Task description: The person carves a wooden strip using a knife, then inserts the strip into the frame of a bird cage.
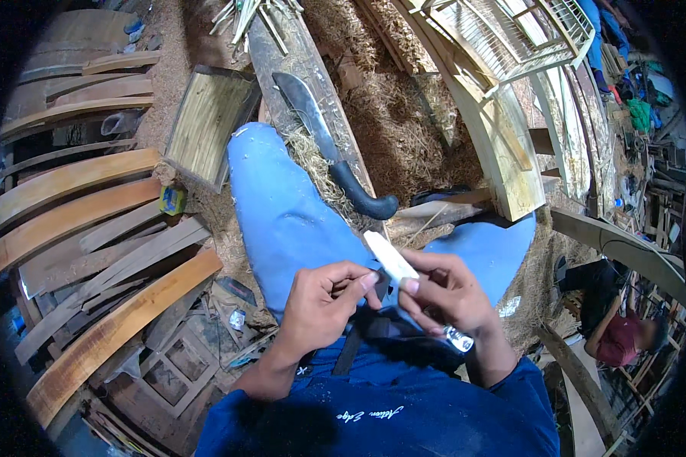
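The person is sitting with 2 hands close together, just on the body side of the machete (329, 147), which is lying on a plank (327, 99) beside straw-like shavings (311, 156). The right hand (443, 293) is pinching a pale piece (389, 257) between thumb and fingers; its free end is pointing toward the machete's black handle (358, 192) without touching. The left hand (324, 301), bunching thumb and fingertips, seems to be pinching a small dark thing (384, 285) near the pale piece; I can't tell what it is, or whether the 2 are touching.

To my eye, the step in hand is close fingertip work on the pale piece, with the machete lying unused. The next move is calling, I'd judge, for a steady right-hand pinch and careful left fingers, in case the dark thing is sharp.
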